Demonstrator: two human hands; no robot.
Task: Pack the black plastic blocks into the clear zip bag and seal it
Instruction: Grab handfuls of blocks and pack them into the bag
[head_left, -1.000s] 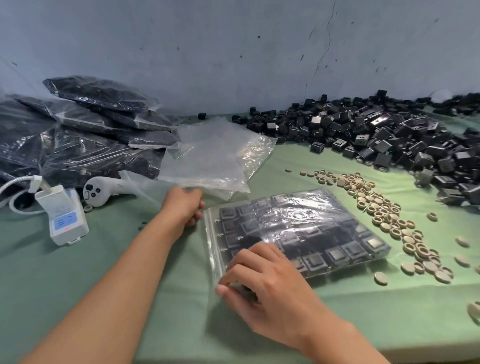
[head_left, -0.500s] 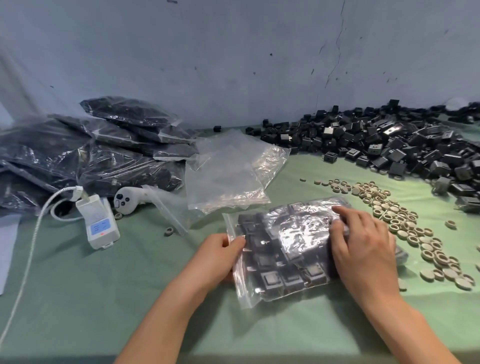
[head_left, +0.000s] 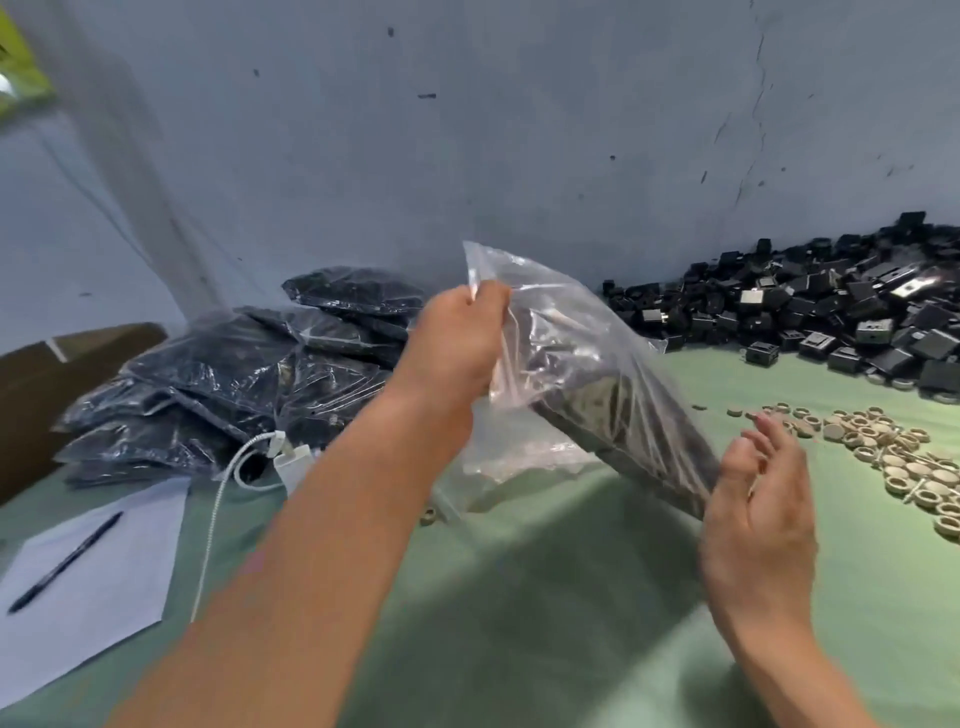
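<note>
The bag (head_left: 597, 374), flat on the cloth (head_left: 519, 597) under both hands half a second ago, now hangs clear of it, and the right hand (head_left: 763, 519) has come off its top face.

The green cloth spreads beneath the bag on every side. Left of the bag, behind the forearm, a stack (head_left: 234, 384) of packed bags lies by the wall. Right of the bag and farther back, a heap (head_left: 831, 322) of loose black blocks runs along the wall.

The bag itself slants. Its long axis runs from the zip end, high and to the left, down to the closed end, low and to the right, so the mouth points up and leftward. The blocks (head_left: 639, 431) inside sit as a dark slab in the lower half, and the upper half is clear and crumpled. Whether the zip is pressed closed cannot be told.

The left hand (head_left: 457, 348) grips the zip end in a fist, fingers curled round the plastic. The right hand holds nothing. Its fingers are loosely spread and its palm is turned to the bag's low end, just beside it; contact cannot be made out.

Under the bag lie empty bags (head_left: 519, 462). Far left of the bag is a paper (head_left: 88, 577). Right of the bag, beyond the right hand, rings (head_left: 893, 452) are scattered. A white cable (head_left: 213, 519) trails between paper and bag, and a pen (head_left: 65, 561) rests on the paper.
</note>
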